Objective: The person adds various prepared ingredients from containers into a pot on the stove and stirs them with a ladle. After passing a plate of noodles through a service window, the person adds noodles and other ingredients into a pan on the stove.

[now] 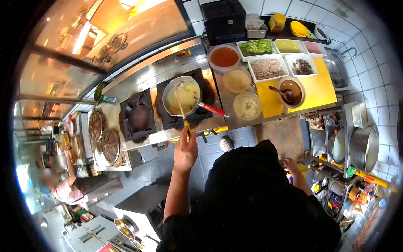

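My left hand (186,150) is closed around the handle of a long utensil (181,105), whose far end dips into a pan (168,93). Pale yellow liquid with green bits fills the pan, which sits on a stove burner with its red handle (214,110) pointing right. Down at my right side, near the shelves, is my right hand (289,164); its fingers look curled, and what they hold, if anything, is unclear.
Right of the stove, the counter bears tubs of red sauce (223,57), chopped greens (256,48) and a brown bowl (299,95) with a ladle. Steel shelves (317,145) stand at right. Another person (67,189) is at far left. A second burner (138,116) adjoins the pan.
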A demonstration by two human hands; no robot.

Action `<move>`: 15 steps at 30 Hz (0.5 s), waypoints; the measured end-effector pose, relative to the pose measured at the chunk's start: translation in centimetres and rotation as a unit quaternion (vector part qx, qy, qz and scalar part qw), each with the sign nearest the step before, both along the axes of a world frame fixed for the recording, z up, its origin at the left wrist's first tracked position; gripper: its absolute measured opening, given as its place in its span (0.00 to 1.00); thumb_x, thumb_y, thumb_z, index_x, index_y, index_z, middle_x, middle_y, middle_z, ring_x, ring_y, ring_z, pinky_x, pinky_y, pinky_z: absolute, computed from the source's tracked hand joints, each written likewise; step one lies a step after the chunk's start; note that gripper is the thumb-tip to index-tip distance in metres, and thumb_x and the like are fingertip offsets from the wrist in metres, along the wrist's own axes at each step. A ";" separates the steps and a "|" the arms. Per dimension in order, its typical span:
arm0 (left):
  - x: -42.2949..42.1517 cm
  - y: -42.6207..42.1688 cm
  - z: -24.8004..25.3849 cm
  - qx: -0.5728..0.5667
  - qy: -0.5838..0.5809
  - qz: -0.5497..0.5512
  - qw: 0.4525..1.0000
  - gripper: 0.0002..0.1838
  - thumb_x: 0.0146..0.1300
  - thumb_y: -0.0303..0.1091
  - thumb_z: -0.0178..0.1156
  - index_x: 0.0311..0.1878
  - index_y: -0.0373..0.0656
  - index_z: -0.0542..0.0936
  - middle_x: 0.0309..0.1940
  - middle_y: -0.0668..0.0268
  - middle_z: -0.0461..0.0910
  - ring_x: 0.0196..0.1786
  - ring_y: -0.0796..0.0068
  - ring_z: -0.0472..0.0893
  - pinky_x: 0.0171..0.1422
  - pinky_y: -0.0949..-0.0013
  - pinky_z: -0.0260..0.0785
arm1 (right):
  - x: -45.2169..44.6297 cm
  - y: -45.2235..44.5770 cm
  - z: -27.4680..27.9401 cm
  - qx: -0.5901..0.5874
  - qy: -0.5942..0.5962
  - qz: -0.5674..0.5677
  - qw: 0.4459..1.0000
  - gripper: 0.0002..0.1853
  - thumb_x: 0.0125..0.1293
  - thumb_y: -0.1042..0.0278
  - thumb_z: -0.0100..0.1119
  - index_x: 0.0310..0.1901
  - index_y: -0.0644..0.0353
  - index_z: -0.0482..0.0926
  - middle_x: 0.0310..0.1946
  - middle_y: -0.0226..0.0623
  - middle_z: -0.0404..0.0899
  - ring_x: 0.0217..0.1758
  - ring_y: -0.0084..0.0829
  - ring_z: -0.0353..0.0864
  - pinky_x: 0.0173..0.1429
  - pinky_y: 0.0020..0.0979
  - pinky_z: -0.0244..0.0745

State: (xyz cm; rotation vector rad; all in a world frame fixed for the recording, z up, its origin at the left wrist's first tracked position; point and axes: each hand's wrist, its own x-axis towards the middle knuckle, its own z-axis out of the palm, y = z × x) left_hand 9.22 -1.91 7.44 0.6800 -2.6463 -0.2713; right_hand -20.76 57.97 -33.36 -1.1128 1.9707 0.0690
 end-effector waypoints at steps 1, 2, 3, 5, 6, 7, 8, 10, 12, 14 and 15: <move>0.1 -0.4 -0.5 -0.008 0.002 -0.005 1.000 0.21 0.59 0.19 0.61 0.58 0.35 0.79 0.60 0.40 0.75 0.54 0.41 0.83 0.51 0.54 0.81 | -0.3 0.3 -1.0 -0.023 -0.038 -0.083 0.996 0.24 0.64 0.57 0.62 0.62 0.50 0.76 0.60 0.29 0.77 0.61 0.30 0.78 0.64 0.36 0.74; 0.2 -0.5 -1.0 -0.013 0.001 0.012 1.000 0.19 0.60 0.21 0.62 0.56 0.37 0.80 0.60 0.38 0.75 0.52 0.41 0.83 0.52 0.54 0.81 | -0.8 0.7 -1.7 -0.047 -0.073 -0.165 0.982 0.24 0.64 0.56 0.62 0.61 0.49 0.77 0.61 0.28 0.77 0.63 0.31 0.76 0.67 0.36 0.72; 0.4 -0.8 -1.5 0.003 0.009 0.013 1.000 0.19 0.60 0.20 0.61 0.56 0.37 0.81 0.60 0.38 0.75 0.53 0.41 0.82 0.53 0.54 0.81 | -1.7 0.1 -0.8 -0.039 -0.071 -0.201 0.976 0.24 0.62 0.55 0.63 0.60 0.48 0.78 0.62 0.28 0.77 0.64 0.32 0.75 0.68 0.37 0.71; 0.1 -0.8 -1.6 -0.008 0.007 0.032 0.999 0.19 0.60 0.19 0.60 0.56 0.36 0.80 0.59 0.38 0.75 0.54 0.40 0.82 0.54 0.54 0.80 | -3.5 -1.0 1.1 -0.025 -0.066 -0.274 0.959 0.25 0.58 0.53 0.66 0.59 0.46 0.80 0.63 0.28 0.77 0.67 0.34 0.73 0.70 0.39 0.69; 0.1 -0.8 -1.4 -0.003 0.017 0.028 0.999 0.19 0.60 0.18 0.60 0.55 0.35 0.80 0.59 0.38 0.74 0.55 0.40 0.82 0.55 0.54 0.80 | -4.9 -0.7 0.4 -0.023 0.003 -0.188 0.982 0.26 0.57 0.54 0.67 0.58 0.46 0.80 0.63 0.30 0.77 0.67 0.35 0.73 0.69 0.39 0.71; -0.2 -0.6 -1.1 -0.009 0.021 0.032 0.999 0.18 0.60 0.18 0.60 0.55 0.34 0.80 0.59 0.38 0.74 0.55 0.40 0.82 0.55 0.54 0.80 | -6.4 -0.8 -0.3 -0.020 0.071 -0.098 0.992 0.26 0.56 0.55 0.68 0.58 0.46 0.81 0.63 0.31 0.77 0.67 0.36 0.73 0.68 0.40 0.73; -0.2 -0.5 -1.3 -0.006 0.023 0.041 0.999 0.18 0.60 0.18 0.60 0.55 0.34 0.80 0.59 0.38 0.75 0.55 0.40 0.82 0.55 0.53 0.80 | -6.9 -4.4 6.3 0.016 0.185 0.060 0.981 0.27 0.54 0.59 0.69 0.58 0.46 0.80 0.62 0.34 0.77 0.68 0.37 0.73 0.65 0.41 0.75; -0.7 -0.2 -1.9 -0.008 0.020 0.056 0.998 0.19 0.60 0.18 0.60 0.55 0.34 0.80 0.59 0.38 0.75 0.55 0.40 0.82 0.55 0.53 0.80 | -9.7 -6.1 6.8 0.031 0.177 0.017 0.984 0.29 0.53 0.60 0.70 0.60 0.46 0.78 0.62 0.34 0.78 0.64 0.38 0.76 0.62 0.41 0.77; -1.8 0.2 -2.3 -0.014 0.005 0.069 0.998 0.19 0.60 0.18 0.59 0.55 0.33 0.80 0.59 0.38 0.75 0.55 0.39 0.82 0.55 0.52 0.80 | -11.7 -5.4 6.8 -0.075 0.244 0.103 0.961 0.28 0.57 0.62 0.68 0.62 0.48 0.76 0.55 0.35 0.81 0.51 0.38 0.82 0.49 0.40 0.82; -3.9 0.2 -3.0 -0.007 -0.004 0.096 0.995 0.18 0.61 0.19 0.58 0.56 0.32 0.79 0.59 0.37 0.75 0.56 0.38 0.81 0.55 0.51 0.80 | -14.2 -4.7 5.8 -0.087 0.198 0.088 0.972 0.24 0.62 0.62 0.64 0.61 0.50 0.76 0.50 0.32 0.82 0.44 0.33 0.82 0.41 0.38 0.79; -5.0 0.1 -3.4 -0.004 -0.012 0.116 0.993 0.18 0.61 0.19 0.57 0.56 0.32 0.79 0.59 0.37 0.75 0.56 0.37 0.81 0.56 0.51 0.80 | -15.7 -4.5 5.2 -0.094 0.171 0.087 0.977 0.22 0.65 0.63 0.62 0.61 0.51 0.77 0.47 0.31 0.83 0.41 0.30 0.81 0.37 0.37 0.77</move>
